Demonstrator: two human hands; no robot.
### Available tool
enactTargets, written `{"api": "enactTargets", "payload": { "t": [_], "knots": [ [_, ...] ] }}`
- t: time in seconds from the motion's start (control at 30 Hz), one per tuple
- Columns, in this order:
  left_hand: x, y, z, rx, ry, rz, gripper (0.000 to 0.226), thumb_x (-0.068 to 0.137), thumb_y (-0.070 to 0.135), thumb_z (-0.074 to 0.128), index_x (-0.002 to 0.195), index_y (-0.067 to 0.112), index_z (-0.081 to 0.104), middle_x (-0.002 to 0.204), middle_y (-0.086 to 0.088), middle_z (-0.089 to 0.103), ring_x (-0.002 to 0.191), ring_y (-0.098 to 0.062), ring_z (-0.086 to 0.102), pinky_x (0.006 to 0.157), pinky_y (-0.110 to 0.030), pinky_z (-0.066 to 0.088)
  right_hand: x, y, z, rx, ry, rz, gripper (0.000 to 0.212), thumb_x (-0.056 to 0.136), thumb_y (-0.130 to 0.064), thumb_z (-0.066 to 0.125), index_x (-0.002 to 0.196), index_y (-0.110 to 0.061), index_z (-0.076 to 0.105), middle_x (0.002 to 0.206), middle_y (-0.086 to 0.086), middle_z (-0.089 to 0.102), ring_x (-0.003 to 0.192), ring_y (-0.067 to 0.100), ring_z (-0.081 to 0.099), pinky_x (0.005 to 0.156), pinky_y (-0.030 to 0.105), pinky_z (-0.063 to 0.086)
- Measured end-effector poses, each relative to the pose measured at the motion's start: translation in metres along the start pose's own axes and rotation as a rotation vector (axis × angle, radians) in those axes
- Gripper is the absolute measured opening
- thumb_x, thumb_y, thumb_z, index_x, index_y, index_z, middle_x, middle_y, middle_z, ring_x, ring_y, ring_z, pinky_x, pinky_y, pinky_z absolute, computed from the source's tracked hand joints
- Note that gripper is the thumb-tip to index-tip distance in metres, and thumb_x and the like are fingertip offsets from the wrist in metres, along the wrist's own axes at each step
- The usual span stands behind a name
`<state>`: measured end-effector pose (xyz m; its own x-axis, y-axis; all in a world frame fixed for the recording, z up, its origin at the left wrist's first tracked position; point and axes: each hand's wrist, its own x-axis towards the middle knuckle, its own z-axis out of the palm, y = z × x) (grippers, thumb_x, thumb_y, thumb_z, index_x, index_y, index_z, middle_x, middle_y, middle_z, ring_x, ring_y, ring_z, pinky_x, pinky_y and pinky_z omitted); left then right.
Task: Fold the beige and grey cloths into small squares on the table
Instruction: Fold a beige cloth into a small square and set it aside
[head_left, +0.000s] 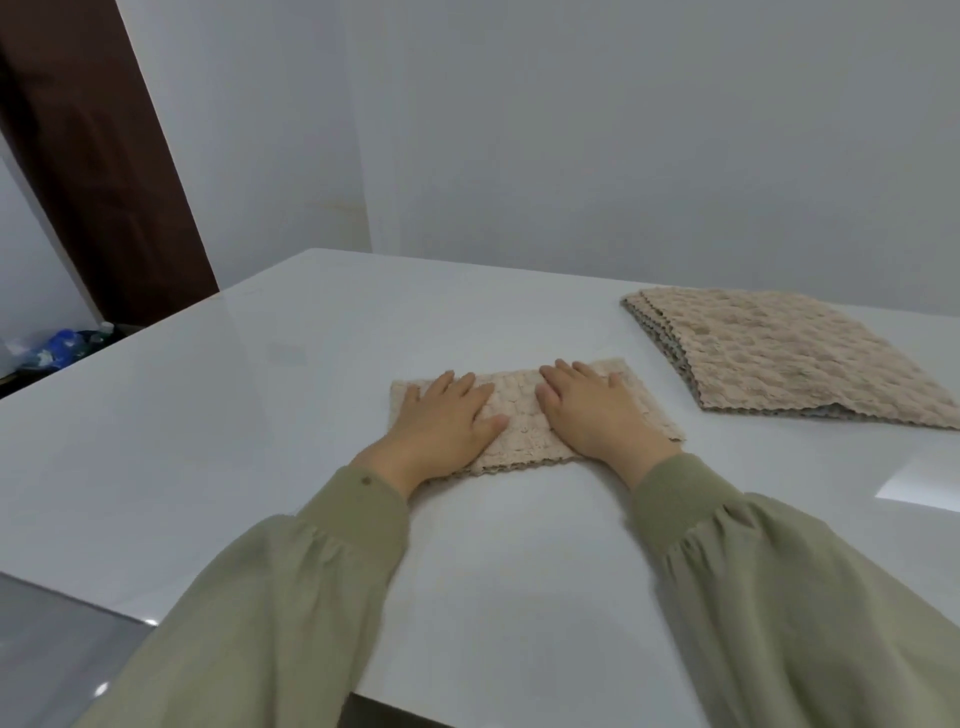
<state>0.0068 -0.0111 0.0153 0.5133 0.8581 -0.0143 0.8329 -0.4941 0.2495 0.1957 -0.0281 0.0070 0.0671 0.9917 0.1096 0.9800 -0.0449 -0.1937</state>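
Both arms are reaching forward side by side, the left sleeve (311, 571) and right sleeve (753, 571) ending at the wrists. The left hand (447, 423) is lying flat, palm down, fingers straight and slightly spread, thumb angling inward. The right hand (595, 413) is lying just as flat, palm down, fingers pointing away, the two thumbs near each other.

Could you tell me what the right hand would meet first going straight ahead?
The right hand likely meets only bare table beyond the folded cloth; the stack lies aside.

home (white table (260, 415), wooden door (104, 171))
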Motion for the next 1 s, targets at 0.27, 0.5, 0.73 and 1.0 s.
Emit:
{"api": "enactTargets", "payload": {
  "t": [0.27,0.5,0.73,1.0],
  "knots": [
    [-0.032,-0.042,-0.018,-0.264,0.421,-0.198,0.009,0.090,0.023,0.055,0.092,0.022,0.064,0.092,0.005,0.057,0.094,-0.015,0.053,0.077,-0.025,0.038,-0.031,0.027,-0.008,-0.005,0.570,0.140,0.027,0.087,-0.012,0.048,0.107,0.002,0.061,0.107,0.022,0.060,0.100,0.038,0.052,0.087,0.046,0.042],
    [-0.048,-0.043,-0.014,-0.449,0.430,-0.380,0.008,0.085,0.025,0.060,0.092,0.025,0.064,0.073,0.006,0.059,0.078,-0.016,0.058,0.072,-0.029,0.044,-0.055,0.061,-0.021,0.070,0.335,0.341,0.036,0.089,-0.015,0.048,0.123,-0.007,0.052,0.108,0.017,0.061,0.109,0.035,0.050,0.087,0.042,0.040],
    [-0.049,-0.038,-0.013,-0.698,0.458,-0.359,0.016,0.082,0.012,0.064,0.091,0.025,0.066,0.067,0.003,0.056,0.061,-0.014,0.053,0.064,-0.027,0.045,-0.061,0.060,-0.023,0.298,0.462,0.229,0.031,0.085,0.001,0.049,0.115,-0.005,0.057,0.069,0.001,0.050,0.077,0.026,0.051,0.072,0.034,0.040],
    [-0.053,-0.030,-0.009,-0.505,0.409,-0.271,0.019,0.080,0.008,0.061,0.086,0.026,0.067,0.071,0.007,0.056,0.068,-0.009,0.053,0.065,-0.021,0.042,-0.052,0.066,-0.014,0.235,0.465,0.262,0.028,0.087,-0.001,0.049,0.113,-0.006,0.057,0.086,0.011,0.060,0.097,0.033,0.053,0.080,0.041,0.043]
  ]
}}
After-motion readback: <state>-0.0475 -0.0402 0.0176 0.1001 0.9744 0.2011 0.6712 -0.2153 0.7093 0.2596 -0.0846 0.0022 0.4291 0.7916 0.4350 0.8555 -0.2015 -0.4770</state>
